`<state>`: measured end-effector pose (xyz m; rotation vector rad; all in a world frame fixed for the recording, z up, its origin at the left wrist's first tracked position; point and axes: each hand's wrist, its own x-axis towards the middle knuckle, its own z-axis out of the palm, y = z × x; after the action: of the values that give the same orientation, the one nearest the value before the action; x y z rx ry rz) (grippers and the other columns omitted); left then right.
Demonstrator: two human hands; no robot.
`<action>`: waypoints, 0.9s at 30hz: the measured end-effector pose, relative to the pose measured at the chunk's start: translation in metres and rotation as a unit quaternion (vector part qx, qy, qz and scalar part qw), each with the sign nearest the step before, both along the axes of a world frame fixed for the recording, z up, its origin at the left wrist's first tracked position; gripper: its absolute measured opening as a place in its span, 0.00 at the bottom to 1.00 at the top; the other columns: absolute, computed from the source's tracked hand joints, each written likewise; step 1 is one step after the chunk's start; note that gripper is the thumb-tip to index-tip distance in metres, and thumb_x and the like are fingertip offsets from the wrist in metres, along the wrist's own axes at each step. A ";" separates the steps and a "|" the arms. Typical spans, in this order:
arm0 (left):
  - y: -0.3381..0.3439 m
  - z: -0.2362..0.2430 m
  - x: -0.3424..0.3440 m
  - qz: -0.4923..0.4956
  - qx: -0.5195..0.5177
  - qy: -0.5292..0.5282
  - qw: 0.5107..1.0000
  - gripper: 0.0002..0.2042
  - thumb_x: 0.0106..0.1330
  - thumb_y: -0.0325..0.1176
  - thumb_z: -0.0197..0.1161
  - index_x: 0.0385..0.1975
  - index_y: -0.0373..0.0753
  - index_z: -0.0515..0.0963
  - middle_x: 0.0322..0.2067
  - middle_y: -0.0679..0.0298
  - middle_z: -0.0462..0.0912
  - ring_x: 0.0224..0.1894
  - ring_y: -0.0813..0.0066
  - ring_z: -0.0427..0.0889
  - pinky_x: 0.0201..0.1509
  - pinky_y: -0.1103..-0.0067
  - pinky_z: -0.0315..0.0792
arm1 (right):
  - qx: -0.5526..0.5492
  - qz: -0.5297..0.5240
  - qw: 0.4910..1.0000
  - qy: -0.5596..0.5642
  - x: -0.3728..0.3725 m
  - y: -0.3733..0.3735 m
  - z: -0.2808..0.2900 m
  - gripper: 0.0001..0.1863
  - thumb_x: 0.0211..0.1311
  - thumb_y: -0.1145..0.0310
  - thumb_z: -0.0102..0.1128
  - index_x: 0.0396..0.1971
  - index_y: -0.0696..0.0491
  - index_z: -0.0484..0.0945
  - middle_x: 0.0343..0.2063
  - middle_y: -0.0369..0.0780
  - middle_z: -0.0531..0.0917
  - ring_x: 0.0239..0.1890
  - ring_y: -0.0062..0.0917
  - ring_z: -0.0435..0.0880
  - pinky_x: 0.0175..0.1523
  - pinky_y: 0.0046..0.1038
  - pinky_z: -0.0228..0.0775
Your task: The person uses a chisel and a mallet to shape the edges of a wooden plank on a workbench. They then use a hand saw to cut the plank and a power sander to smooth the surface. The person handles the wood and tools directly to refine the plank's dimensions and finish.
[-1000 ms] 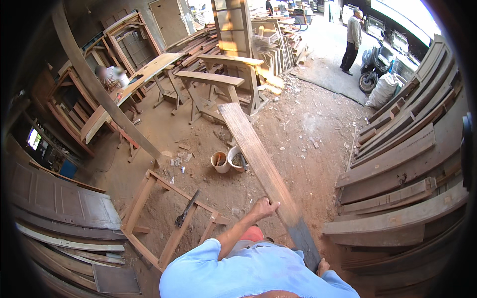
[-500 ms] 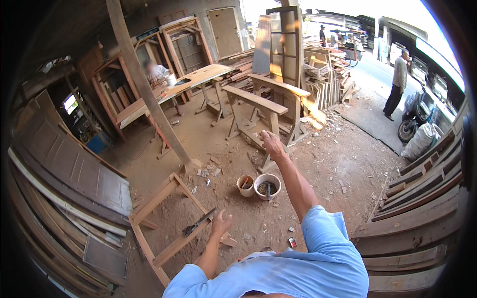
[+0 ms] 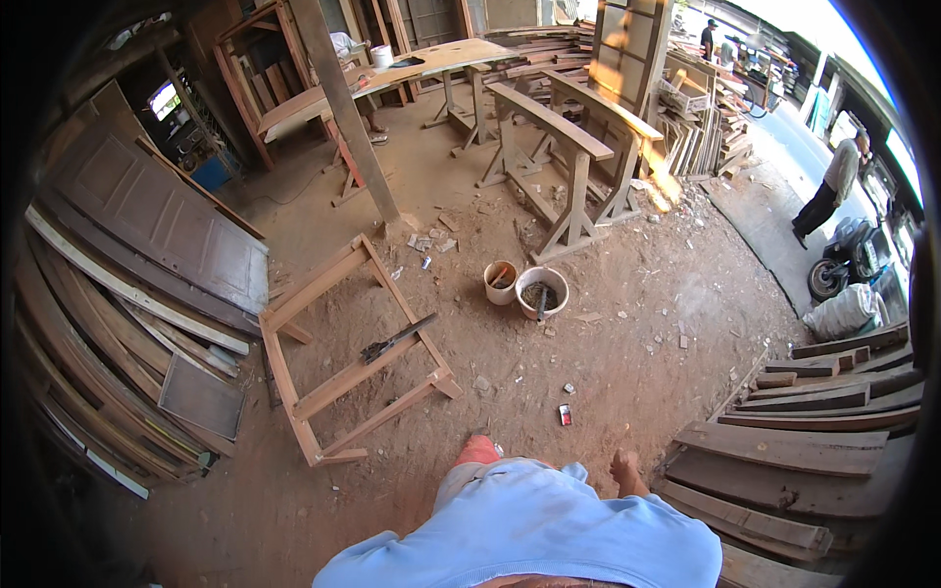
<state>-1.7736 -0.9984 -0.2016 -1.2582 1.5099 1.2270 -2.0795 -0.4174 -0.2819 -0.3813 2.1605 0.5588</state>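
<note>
My right hand [image 3: 624, 468] hangs low at my right side, next to the stacked planks. Its fingers look curled, and whatever they hold, if anything, is too small to make out. My left hand is out of view, below my blue sleeve. Ahead to the left, a wooden frame [image 3: 338, 386] with crossbars lies on the dirt floor. Across its middle bar rests a dark metal clamp-like tool [image 3: 397, 338]. Past the frame stand a small tan bucket [image 3: 500, 282] with tools in it and a wider white bucket [image 3: 557, 306] with dark contents and a handle sticking out.
Stacked planks [image 3: 784, 446] line the right side; a panelled door [image 3: 162, 225] and boards lean at left. Sawhorses [image 3: 549, 122], a wooden post [image 3: 348, 118] and a long worktable [image 3: 431, 67] stand ahead. A person [image 3: 838, 181] stands by a motorcycle [image 3: 843, 260]. A small red box [image 3: 566, 415] lies nearby.
My right arm has dropped from reaching forward down to my side. My left hand has left the view from beside the frame. The view has shifted, showing more of the frame.
</note>
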 end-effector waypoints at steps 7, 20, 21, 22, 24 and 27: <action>-0.022 0.029 -0.145 -0.068 -0.081 0.208 0.972 0.20 0.70 0.49 0.57 0.48 0.39 0.81 0.40 0.54 0.85 0.42 0.59 0.83 0.45 0.62 0.77 | -0.050 -0.031 0.997 0.041 0.031 0.020 -0.007 0.07 0.67 0.51 0.57 0.39 0.33 0.78 0.35 0.25 0.81 0.39 0.22 0.80 0.34 0.34 0.72; -0.047 0.098 -0.095 0.032 0.023 0.515 0.857 0.23 0.73 0.43 0.62 0.62 0.35 0.73 0.52 0.55 0.83 0.53 0.68 0.82 0.57 0.73 0.77 | -0.524 0.242 0.804 0.143 -0.033 -0.332 0.042 0.10 0.65 0.70 0.53 0.23 0.54 0.75 0.17 0.35 0.79 0.18 0.22 0.79 0.20 0.29 0.67; -0.059 0.079 -0.039 0.043 0.023 0.485 0.873 0.23 0.73 0.43 0.61 0.61 0.35 0.74 0.49 0.58 0.84 0.50 0.71 0.83 0.54 0.74 0.77 | -0.555 0.134 0.817 0.082 -0.026 -0.359 0.046 0.10 0.65 0.69 0.53 0.23 0.54 0.76 0.17 0.36 0.80 0.18 0.23 0.80 0.20 0.30 0.67; -0.060 0.062 0.042 0.053 -0.051 0.427 0.901 0.23 0.73 0.43 0.61 0.62 0.35 0.74 0.49 0.57 0.84 0.50 0.70 0.83 0.54 0.73 0.77 | -0.536 0.015 0.844 0.013 -0.006 -0.383 0.049 0.11 0.65 0.67 0.53 0.24 0.54 0.77 0.18 0.38 0.81 0.18 0.23 0.80 0.20 0.30 0.68; -0.071 0.033 0.194 0.225 -0.037 0.292 0.929 0.22 0.69 0.43 0.63 0.59 0.40 0.77 0.48 0.58 0.84 0.44 0.67 0.84 0.43 0.74 0.78 | -0.474 -0.072 0.875 -0.066 0.019 -0.437 0.049 0.14 0.66 0.62 0.53 0.29 0.57 0.79 0.22 0.42 0.84 0.20 0.27 0.80 0.22 0.31 0.69; -0.009 0.019 0.406 0.374 -0.181 0.010 0.910 0.21 0.69 0.43 0.64 0.57 0.40 0.78 0.47 0.58 0.84 0.43 0.67 0.84 0.42 0.73 0.78 | -0.428 -0.155 0.867 -0.202 0.058 -0.500 0.037 0.22 0.68 0.55 0.53 0.41 0.61 0.80 0.34 0.48 0.87 0.27 0.32 0.84 0.27 0.34 0.74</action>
<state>-1.3679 -1.0073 -0.1825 -2.2137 1.3369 1.4543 -2.0217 -0.9172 -0.2449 -0.5420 1.8814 -0.6571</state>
